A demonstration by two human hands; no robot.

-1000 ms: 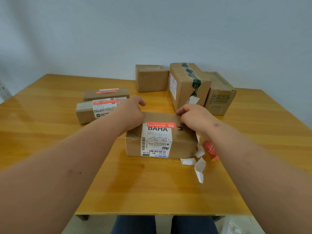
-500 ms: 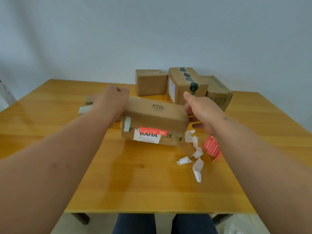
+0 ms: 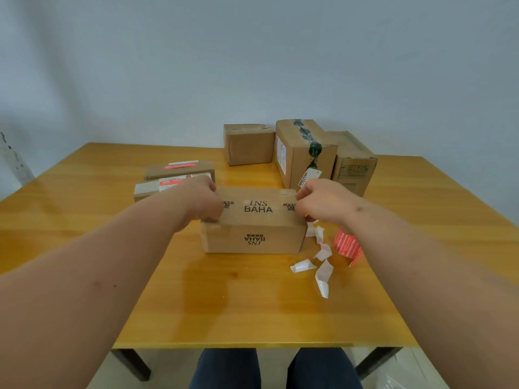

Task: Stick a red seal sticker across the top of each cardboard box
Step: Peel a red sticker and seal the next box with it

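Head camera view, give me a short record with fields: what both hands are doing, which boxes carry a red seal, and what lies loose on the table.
held box: INS BAHA box, no seal visible
left hand: grips its left end
right hand: grips its right end
sealed: two flat boxes
unsealed: three back boxes
loose: red sticker strip, white backing scraps

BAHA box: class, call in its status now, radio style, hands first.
Left hand and right hand grip the BAHA box ends. No red seal visible on it. Backing scraps lie right, clear of it.
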